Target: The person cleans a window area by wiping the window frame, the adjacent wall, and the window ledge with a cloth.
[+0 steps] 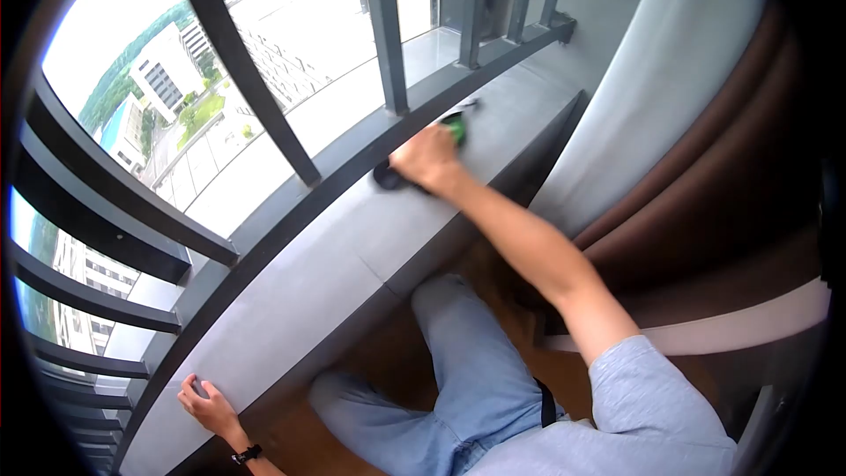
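My right hand is closed in a fist over a blurred green-and-black tool on the grey window sill. Dark parts of the tool stick out on both sides of the fist; its exact kind is hidden by the hand and motion blur. At the lower left, my left hand rests on the near end of the sill, with its fingers curled. Something small and dark grey shows between its thumb and fingers, too little to name. A dark band circles that wrist.
Dark metal railing bars rise along the outer side of the sill, with buildings far below outside. A pale curtain and a brown curtain hang at the right. My bent legs in jeans are close under the sill.
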Demonstrator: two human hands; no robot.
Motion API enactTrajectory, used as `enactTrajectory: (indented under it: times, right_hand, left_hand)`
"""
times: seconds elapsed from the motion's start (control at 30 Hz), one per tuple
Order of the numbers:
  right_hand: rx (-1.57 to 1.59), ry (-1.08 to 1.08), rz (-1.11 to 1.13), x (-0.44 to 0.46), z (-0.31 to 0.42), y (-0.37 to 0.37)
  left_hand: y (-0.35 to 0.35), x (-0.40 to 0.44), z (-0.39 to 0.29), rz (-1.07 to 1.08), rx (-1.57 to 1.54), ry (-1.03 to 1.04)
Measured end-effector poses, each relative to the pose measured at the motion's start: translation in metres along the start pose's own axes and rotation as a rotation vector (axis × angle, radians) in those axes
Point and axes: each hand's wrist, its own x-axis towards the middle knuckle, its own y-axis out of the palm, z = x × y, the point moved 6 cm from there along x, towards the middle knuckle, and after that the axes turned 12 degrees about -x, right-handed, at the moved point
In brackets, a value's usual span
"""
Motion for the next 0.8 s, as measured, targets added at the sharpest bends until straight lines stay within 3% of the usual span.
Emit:
enactTrajectory:
  times: [0.07, 0.17, 0.27, 0.33, 0.47, 0.53, 0.63, 0.7, 0.73, 0.77, 0.8]
  right_hand:
    - [0.021, -0.298, 0.079, -0.024, 0.077, 0.005]
    - [0.237, -0.551, -0.076, -0.089, 0.155, -0.008]
    - [0.332, -0.850, -0.125, -0.133, 0.145, -0.024]
    - [0.282, -0.678, -0.236, -0.098, 0.073, -0.023]
    - [0.021, -0.013, -0.189, 0.013, -0.134, -0.001]
    - [-0.134, 0.122, -0.199, 0.044, -0.170, 0.005]
    - [-0.024, 0.224, -0.198, 0.062, -0.117, 0.009]
    - [0.041, -0.042, -0.308, 0.050, -0.040, -0.008]
    - [0.041, -0.074, -0.172, 0.041, -0.004, -0.004]
    - [0.148, -0.089, -0.334, 0.030, 0.027, 0.003]
    - [0.207, -0.181, -0.241, 0.022, 0.059, 0.002]
  left_hand:
    - [0.003, 0.000, 0.000, -0.016, -0.024, 0.013]
    - [-0.001, 0.001, 0.007, -0.025, -0.036, 0.026]
    - [0.000, 0.004, 0.009, 0.014, -0.050, 0.035]
    - [0.001, 0.003, 0.014, 0.012, -0.097, 0.102]
    - [0.001, 0.003, 0.010, -0.031, -0.052, 0.085]
    - [0.002, 0.004, 0.005, -0.037, -0.050, 0.067]
    - [-0.001, 0.000, 0.006, -0.038, -0.050, 0.060]
    - [0.000, 0.004, 0.003, -0.045, -0.063, 0.078]
    - [-0.001, 0.003, 0.003, -0.048, -0.069, 0.076]
    - [-0.002, 0.003, 0.003, -0.052, -0.078, 0.076]
    - [-0.002, 0.003, 0.001, -0.053, -0.081, 0.087]
